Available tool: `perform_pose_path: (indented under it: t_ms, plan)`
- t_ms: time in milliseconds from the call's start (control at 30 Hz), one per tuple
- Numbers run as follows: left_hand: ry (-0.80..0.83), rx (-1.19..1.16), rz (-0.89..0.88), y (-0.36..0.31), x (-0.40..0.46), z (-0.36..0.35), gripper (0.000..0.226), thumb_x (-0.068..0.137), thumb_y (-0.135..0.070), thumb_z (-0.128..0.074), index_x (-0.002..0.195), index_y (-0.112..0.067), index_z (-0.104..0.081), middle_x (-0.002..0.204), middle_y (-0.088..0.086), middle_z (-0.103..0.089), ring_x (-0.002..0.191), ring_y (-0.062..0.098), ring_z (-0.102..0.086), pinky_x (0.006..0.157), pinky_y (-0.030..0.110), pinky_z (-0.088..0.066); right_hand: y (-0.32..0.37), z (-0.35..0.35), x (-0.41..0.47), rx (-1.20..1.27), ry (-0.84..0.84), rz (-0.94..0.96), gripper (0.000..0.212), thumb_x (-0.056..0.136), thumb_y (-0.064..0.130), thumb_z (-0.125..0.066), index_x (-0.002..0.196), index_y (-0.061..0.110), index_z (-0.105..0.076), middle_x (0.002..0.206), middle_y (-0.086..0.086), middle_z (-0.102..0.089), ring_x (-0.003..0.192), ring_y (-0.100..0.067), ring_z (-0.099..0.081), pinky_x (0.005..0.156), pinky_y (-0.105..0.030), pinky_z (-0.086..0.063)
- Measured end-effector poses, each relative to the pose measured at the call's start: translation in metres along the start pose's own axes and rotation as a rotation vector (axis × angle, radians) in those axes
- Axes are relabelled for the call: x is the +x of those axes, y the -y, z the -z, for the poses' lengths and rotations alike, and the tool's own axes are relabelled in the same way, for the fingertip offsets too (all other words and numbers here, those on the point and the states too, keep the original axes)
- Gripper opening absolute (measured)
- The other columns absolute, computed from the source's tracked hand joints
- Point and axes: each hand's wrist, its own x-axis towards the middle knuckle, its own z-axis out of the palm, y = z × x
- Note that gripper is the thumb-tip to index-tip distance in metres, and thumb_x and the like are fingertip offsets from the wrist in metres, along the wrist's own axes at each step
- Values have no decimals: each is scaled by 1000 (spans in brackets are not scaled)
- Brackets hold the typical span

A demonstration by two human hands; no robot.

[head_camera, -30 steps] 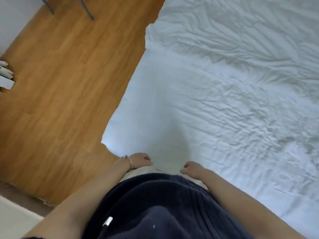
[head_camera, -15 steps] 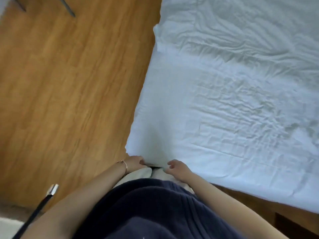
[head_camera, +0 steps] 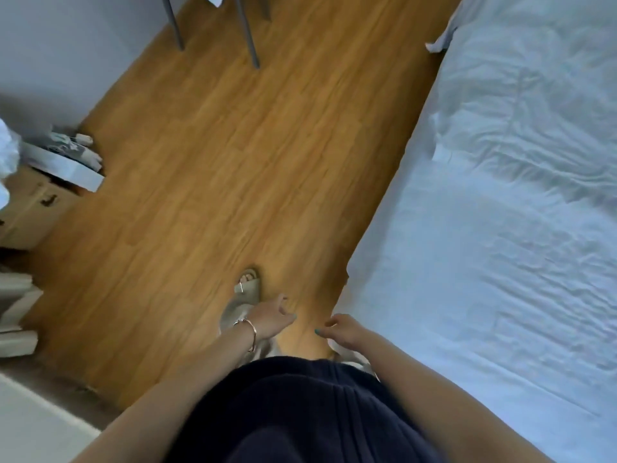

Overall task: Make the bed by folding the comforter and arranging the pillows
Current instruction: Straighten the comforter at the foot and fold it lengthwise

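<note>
while both hands, left hand [head_camera: 271,316] and right hand [head_camera: 344,330], hang empty, the comforter [head_camera: 500,228] lies just right.

Wrinkled matt white cloth comforter [head_camera: 500,245], smooth satin wood floor [head_camera: 217,162], grey metal legs [head_camera: 247,31], ribbed navy knit top [head_camera: 300,412]

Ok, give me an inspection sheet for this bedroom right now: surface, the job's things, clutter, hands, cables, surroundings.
Surface: bed along the right, covered in wrinkled white fabric.
Job's things: white comforter spread over the bed, edge hanging at the side; no pillow clearly seen.
Clutter: cardboard box with papers and a shoe on top at the left wall; pale flat items stacked below it.
Hands: left hand and right hand both open, empty, over the wooden floor, off the bedding; bracelet on the left wrist.
Cables: nothing seen.
Surroundings: grey metal legs at the top; sandalled foot on the floor.
</note>
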Motion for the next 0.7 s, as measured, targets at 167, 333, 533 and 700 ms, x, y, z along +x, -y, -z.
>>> perform_pose_path:
  t_ms: [167, 333, 533, 700]
  plan:
    - [56, 255, -46, 13, 40, 119, 52, 93, -34, -51, 139, -14, -39, 107, 7, -66, 96, 24, -64, 77, 32, -49, 107, 25, 1, -13, -95, 1, 31, 97, 30, -53, 78, 5, -59, 83, -10, -51, 85, -24, -49, 79, -39, -41]
    - [5, 187, -170, -59, 79, 208, 56, 91, -37, -49, 142, -20, -36, 110, 7, -64, 93, 27, -64, 64, 29, -44, 182, 75, 1, 56, -215, 4, 18, 96, 32, -56, 95, 15, -62, 93, -1, -55, 98, -23, -55, 85, -32, -43]
    - [13, 135, -311, -155, 121, 262, 54, 92, -35, -48, 142, -19, -36, 103, 0, -59, 81, 17, -59, 62, 30, -43, 216, 155, 23, 318, -365, -47, 12, 96, 19, -55, 92, 9, -60, 86, -7, -57, 78, -24, -57, 66, -25, -43]
    - [95, 307, -407, -218, 179, 280, 53, 92, -27, -46, 144, -24, -36, 117, 1, -61, 79, 17, -62, 72, 31, -50, 213, 213, 54, 665, -532, -141, 16, 95, 21, -51, 105, 11, -58, 88, -9, -53, 78, -26, -50, 61, -28, -38]
